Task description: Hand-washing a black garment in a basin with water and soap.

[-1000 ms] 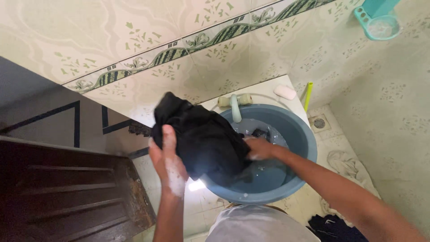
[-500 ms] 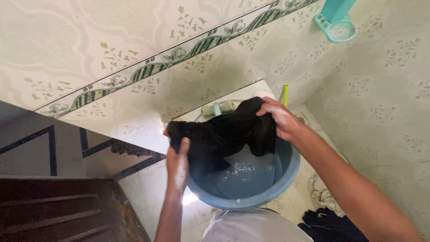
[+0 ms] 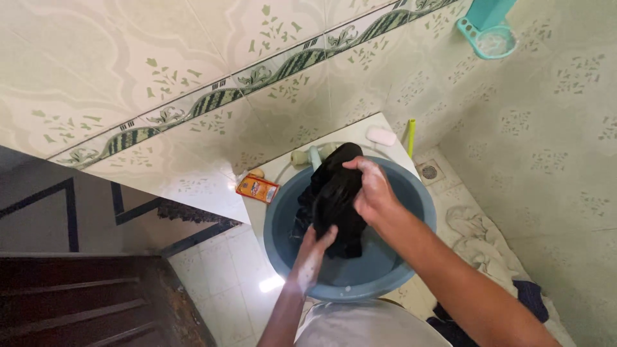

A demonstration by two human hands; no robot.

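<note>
our right hand (image 3: pixel 371 191) clutched the top of the wet black garment (image 3: pixel 335 196), fingers closed around its bunched cloth; our left hand (image 3: pixel 313 252) gripped its lower end, fingers curled in; the garment hung over the middle of the blue basin (image 3: pixel 418 199); a white soap bar (image 3: pixel 381 136) lay on the ledge's far corner.

One view only is given, taken from the head. The basin (image 3: pixel 411 193) and the hands are seen steeply from above, at close range, facing the tiled wall (image 3: pixel 193 77).
</note>
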